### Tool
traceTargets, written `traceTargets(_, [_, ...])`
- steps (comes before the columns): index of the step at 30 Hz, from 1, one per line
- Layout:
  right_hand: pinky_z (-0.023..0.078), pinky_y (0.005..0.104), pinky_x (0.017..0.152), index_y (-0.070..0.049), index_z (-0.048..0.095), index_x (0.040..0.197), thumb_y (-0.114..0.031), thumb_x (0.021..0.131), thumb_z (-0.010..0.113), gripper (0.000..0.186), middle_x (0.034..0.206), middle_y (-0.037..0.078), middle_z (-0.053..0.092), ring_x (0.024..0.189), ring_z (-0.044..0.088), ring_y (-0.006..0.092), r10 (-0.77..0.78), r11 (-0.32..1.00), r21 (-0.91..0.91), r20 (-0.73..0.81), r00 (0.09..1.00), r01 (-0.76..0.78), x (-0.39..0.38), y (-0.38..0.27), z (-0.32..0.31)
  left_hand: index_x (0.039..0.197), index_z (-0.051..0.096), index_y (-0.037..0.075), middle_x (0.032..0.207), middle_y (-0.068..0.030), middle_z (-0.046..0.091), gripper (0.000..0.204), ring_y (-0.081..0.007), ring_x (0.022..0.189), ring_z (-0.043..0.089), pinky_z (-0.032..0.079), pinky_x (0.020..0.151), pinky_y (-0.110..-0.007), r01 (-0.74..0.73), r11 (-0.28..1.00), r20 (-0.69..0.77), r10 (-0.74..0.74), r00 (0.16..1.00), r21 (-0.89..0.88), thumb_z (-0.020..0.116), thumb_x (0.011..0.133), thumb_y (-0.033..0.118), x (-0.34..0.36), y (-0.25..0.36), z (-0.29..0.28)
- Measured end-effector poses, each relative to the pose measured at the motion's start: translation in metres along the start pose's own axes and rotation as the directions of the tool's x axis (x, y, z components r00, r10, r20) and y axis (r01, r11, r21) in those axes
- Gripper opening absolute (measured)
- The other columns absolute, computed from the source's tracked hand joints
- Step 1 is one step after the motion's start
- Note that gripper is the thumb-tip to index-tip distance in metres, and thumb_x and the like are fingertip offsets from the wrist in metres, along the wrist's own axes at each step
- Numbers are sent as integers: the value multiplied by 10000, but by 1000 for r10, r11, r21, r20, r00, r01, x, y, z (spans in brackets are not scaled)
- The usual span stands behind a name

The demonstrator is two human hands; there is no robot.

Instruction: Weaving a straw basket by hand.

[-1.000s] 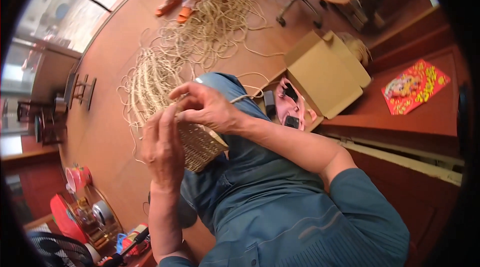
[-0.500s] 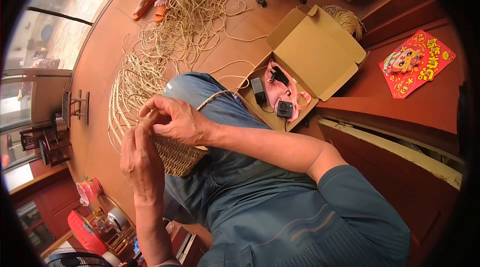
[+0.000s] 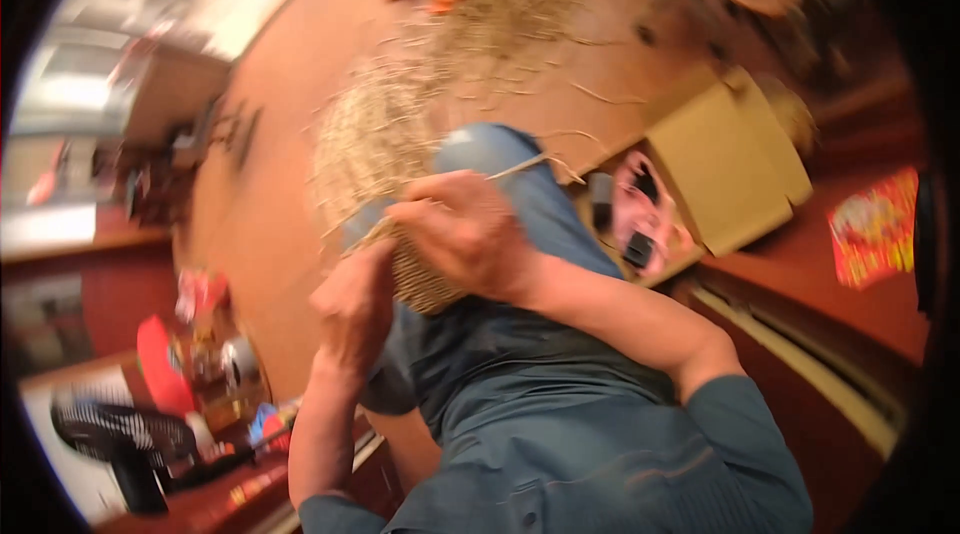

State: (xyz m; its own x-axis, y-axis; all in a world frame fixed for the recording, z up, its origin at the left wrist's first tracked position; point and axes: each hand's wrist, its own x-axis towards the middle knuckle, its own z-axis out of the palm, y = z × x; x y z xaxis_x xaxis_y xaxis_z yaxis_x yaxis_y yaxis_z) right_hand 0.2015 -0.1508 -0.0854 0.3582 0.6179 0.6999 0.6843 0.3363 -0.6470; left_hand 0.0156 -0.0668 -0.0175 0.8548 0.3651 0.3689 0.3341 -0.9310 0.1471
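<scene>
The picture is smeared by motion, so fine detail is lost. Nearest, the person's blue-grey shirt fills the lower middle, with both forearms rising from it toward the lap. The left hand sits at about 9 o'clock of the half-woven straw basket, fingers curled against its side; its grip looks closed on the basket wall, though the blur hides the fingertips. The right hand lies over the basket's top edge at 12 o'clock, fingers bent narrow around a single straw strand that runs off toward 2 o'clock across the jeans-clad knee. The basket rests on the lap between the two hands, its loose uprights fanning out toward 11 o'clock. At 3 o'clock of the hands an open cardboard box stands on the wooden floor, with dark small items and something pink just beside its flap. Farther, at 12 o'clock, a tangle of straw cord spreads over the floor. At 8 o'clock, low down, a dark fan stands.
</scene>
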Motion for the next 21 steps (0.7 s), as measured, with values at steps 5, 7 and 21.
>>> traceTargets(5, [522,403,882,-123,758,1201,-27,827,756,386,1138,34,692,979,645,267,-97,992,-70,122,988,106,5,-5,-8,1262,695,80,782,-36,655,301,-196,655,657,511,583,-354,40,990,-35,-36,999,134,743,966,54,-14,-9,-17])
traceTargets(7, [521,400,883,-129,760,1199,-28,826,757,387,1135,30,688,980,642,263,-136,987,-62,162,977,148,9,-7,-4,1260,697,84,786,-31,649,305,-195,657,650,514,587,-350,28,986,-5,-28,1000,162,742,959,57,-26,-19,-25])
traceTargets(21, [473,392,773,-171,758,1285,-56,847,755,453,1049,14,629,890,613,232,-173,955,-192,255,951,225,6,-5,-3,1174,697,98,1067,-39,666,264,-189,943,661,537,699,-325,-17,841,66,-22,998,540,663,914,127,-13,-49,-52])
